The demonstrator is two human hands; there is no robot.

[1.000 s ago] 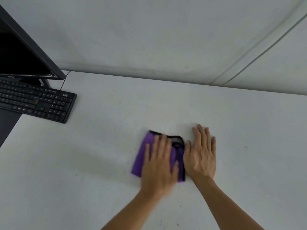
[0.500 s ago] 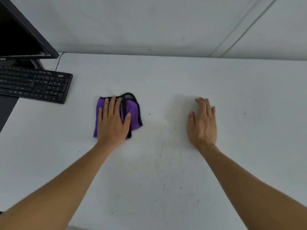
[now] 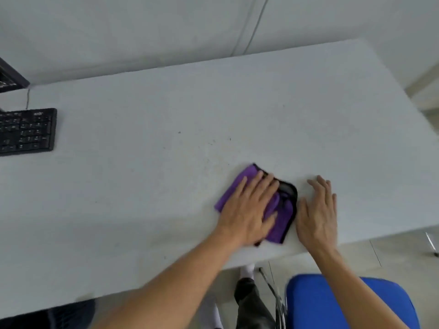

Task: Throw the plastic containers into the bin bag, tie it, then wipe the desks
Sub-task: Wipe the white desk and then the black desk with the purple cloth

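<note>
Desk [image 3: 166, 186] fills most of what we see: a pale grey-white top, speckled with small dark marks near its middle, its near edge running diagonally toward the lower left. We have our left hand [image 3: 247, 210] laid flat, fingers spread, pressing down on a folded purple cloth [image 3: 282, 217] with black trim, which lies on the desk near the front edge. Our right hand [image 3: 318, 214] rests palm-down just beside the cloth, fingers loosely apart, holding nothing. At the far left sits a black keyboard [image 3: 26, 130], well apart from the cloth, with the corner of a dark monitor [image 3: 9, 79] above it and a thin cable trailing down between them. Behind the desk stands a plain pale wall [image 3: 142, 32] with a cable or seam line running down it. Below the desk edge we see a blue chair seat [image 3: 308, 302] on a light floor.
</note>
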